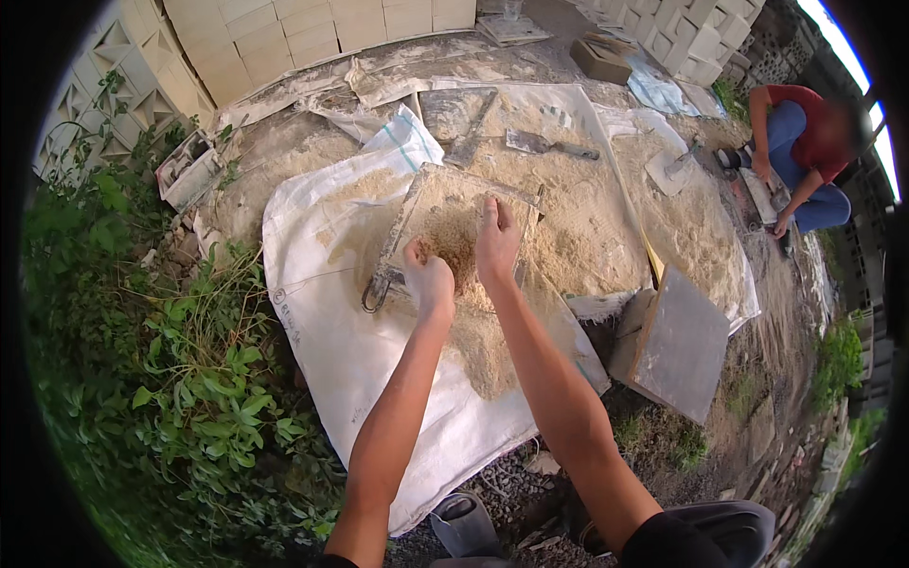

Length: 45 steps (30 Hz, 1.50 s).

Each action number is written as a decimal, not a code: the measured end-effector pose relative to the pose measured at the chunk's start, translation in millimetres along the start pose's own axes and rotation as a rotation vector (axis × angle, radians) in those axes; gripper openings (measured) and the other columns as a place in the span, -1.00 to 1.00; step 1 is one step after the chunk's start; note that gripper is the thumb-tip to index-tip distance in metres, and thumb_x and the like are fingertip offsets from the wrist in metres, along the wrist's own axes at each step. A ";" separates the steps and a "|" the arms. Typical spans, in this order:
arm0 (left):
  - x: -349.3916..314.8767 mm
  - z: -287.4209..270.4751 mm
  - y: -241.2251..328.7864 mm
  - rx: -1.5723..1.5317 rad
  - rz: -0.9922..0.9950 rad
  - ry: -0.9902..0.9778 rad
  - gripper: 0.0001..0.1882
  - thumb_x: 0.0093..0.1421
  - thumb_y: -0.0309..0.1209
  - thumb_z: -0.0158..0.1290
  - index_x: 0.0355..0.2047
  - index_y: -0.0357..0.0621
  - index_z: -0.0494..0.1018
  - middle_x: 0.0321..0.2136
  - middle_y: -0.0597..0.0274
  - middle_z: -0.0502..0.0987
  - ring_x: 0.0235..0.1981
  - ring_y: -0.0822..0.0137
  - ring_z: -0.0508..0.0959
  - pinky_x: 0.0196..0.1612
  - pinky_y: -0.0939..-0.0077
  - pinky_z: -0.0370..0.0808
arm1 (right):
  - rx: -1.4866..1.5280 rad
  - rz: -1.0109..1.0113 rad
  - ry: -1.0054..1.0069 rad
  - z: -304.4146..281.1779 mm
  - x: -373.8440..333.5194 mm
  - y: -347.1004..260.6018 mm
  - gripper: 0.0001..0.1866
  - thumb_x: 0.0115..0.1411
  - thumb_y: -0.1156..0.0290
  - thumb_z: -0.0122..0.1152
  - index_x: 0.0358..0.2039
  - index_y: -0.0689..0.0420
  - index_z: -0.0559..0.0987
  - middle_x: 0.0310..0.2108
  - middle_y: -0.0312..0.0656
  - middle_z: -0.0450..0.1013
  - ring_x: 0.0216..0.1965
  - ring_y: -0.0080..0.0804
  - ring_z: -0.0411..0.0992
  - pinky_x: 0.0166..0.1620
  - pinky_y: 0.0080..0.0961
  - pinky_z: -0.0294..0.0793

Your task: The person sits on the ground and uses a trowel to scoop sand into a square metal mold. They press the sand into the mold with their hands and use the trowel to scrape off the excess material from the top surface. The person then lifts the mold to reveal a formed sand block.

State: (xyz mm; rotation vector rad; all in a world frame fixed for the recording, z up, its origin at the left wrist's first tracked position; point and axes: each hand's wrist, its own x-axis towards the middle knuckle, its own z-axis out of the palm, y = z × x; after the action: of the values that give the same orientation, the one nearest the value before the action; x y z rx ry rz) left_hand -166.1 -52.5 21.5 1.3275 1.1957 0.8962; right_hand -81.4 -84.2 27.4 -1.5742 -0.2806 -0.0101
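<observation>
Both my hands work over a square metal mould frame, which rests tilted on a white woven sack and has a wire loop handle at its near left corner. Inside lies pale, crumbly sandy mix. My left hand is at the frame's near left part, its fingers bent and partly hidden against the mix. Facing it, my right hand stands on edge at the right part, fingers fairly straight and close together. The heap of mix lies between the two palms, and neither hand grips a tool.
A trowel and a flat metal bar lie beyond the frame. A grey slab leans at the right. Green plants border the left side. Pale blocks are stacked behind. A person in red crouches at far right.
</observation>
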 end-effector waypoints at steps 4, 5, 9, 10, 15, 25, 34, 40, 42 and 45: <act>3.0 -38.8 -15.9 0.305 0.391 0.141 -0.54 0.15 -0.48 -0.11 0.08 -0.26 0.18 0.10 -0.24 0.15 0.15 -0.05 0.17 0.15 0.07 0.10 | -0.065 -0.033 0.044 -62.3 1.3 0.4 -0.67 0.27 0.31 -0.10 -0.13 0.28 0.47 -0.18 0.03 0.45 -0.14 -0.22 0.41 -0.06 -0.37 0.32; 4.9 -50.9 -35.1 0.361 0.503 0.252 -0.49 0.14 -0.47 -0.10 0.12 -0.25 0.14 0.15 -0.24 0.07 0.18 -0.08 0.12 0.17 0.03 0.06 | -0.110 -0.012 0.056 -77.8 -3.7 4.0 -0.67 0.27 0.32 -0.11 -0.11 0.28 0.46 -0.14 0.05 0.44 -0.11 -0.19 0.41 -0.03 -0.37 0.31; -15.0 -56.4 -80.1 0.669 0.681 0.077 -0.33 0.15 -0.50 -0.11 0.23 -0.35 -0.11 0.22 -0.28 -0.07 0.26 -0.16 -0.06 0.26 0.00 -0.09 | -0.629 -0.051 -0.184 -135.2 -20.6 96.4 -0.65 0.26 0.38 -0.16 0.00 0.25 0.38 0.03 0.05 0.33 0.09 -0.13 0.27 0.14 -0.31 0.19; -22.1 -51.5 -86.6 0.732 0.674 0.069 -0.32 0.16 -0.45 -0.13 0.23 -0.36 -0.13 0.23 -0.28 -0.10 0.27 -0.16 -0.09 0.27 0.00 -0.11 | -0.750 -0.221 -0.267 -137.9 -32.2 121.6 -0.64 0.26 0.38 -0.17 0.02 0.24 0.36 0.06 0.04 0.31 0.13 -0.12 0.23 0.17 -0.30 0.15; -52.2 -39.2 -129.8 0.886 0.593 -0.081 -0.29 0.25 -0.20 -0.24 0.24 -0.40 -0.20 0.26 -0.28 -0.20 0.28 -0.18 -0.13 0.30 0.01 -0.16 | -0.885 -0.326 -0.387 -116.0 -80.3 128.8 -0.58 0.20 0.39 -0.16 0.05 0.30 0.32 0.11 0.00 0.25 0.19 -0.11 0.14 0.23 -0.24 0.06; -105.1 -28.8 -152.7 0.725 0.634 -0.374 -0.35 0.05 -0.43 -0.02 0.14 -0.38 0.04 0.19 -0.24 0.05 0.24 -0.06 0.06 0.27 0.01 -0.06 | -0.705 -0.363 -0.467 -138.4 -112.8 117.5 -0.62 -0.01 0.62 -0.05 -0.10 0.33 0.39 -0.06 0.08 0.34 0.03 0.01 0.26 0.12 -0.21 0.19; -57.9 -30.0 -124.4 0.845 0.489 -0.079 -0.34 0.26 -0.19 -0.25 0.20 -0.47 -0.07 0.25 -0.23 -0.11 0.28 -0.08 -0.05 0.28 -0.01 -0.13 | -0.765 -0.268 -0.478 -150.6 -93.3 116.6 -0.47 0.04 0.53 0.01 0.09 0.25 0.24 0.09 0.04 0.20 0.14 -0.04 0.15 0.16 -0.19 0.12; -40.9 -28.0 -129.8 0.940 0.514 -0.088 -0.26 0.26 -0.14 -0.24 0.19 -0.56 -0.14 0.24 -0.34 -0.16 0.29 -0.15 -0.15 0.29 -0.01 -0.20 | -0.925 -0.097 -0.557 -95.6 -39.7 142.1 -0.09 -0.12 0.28 0.31 0.24 0.15 0.07 0.27 0.01 -0.08 0.26 -0.01 -0.06 0.22 -0.05 -0.01; -60.9 -24.8 -135.0 0.934 0.594 -0.164 -0.33 0.26 -0.18 -0.24 0.17 -0.55 -0.05 0.23 -0.29 -0.11 0.29 -0.13 -0.14 0.28 -0.03 -0.17 | -0.832 -0.096 -0.535 -101.2 -34.5 141.4 0.01 -0.20 0.21 0.39 0.24 0.13 0.06 0.28 -0.01 -0.13 0.28 -0.02 -0.10 0.21 -0.01 -0.02; -94.2 -22.2 -135.7 0.887 0.664 -0.352 -0.44 0.23 -0.28 -0.18 0.11 -0.47 0.09 0.19 -0.21 0.02 0.29 -0.09 -0.09 0.28 -0.02 -0.13 | -0.772 -0.245 -0.573 -112.8 -53.0 135.6 -0.24 -0.07 0.41 0.20 0.19 0.14 0.17 0.21 0.04 0.02 0.21 0.07 -0.01 0.19 -0.08 0.06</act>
State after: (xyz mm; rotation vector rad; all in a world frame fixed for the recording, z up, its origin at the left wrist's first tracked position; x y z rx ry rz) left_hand -228.2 -151.4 -97.5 2.5778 0.8840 0.5114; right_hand -88.7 -203.9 -112.3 -2.2784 -1.0100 0.1616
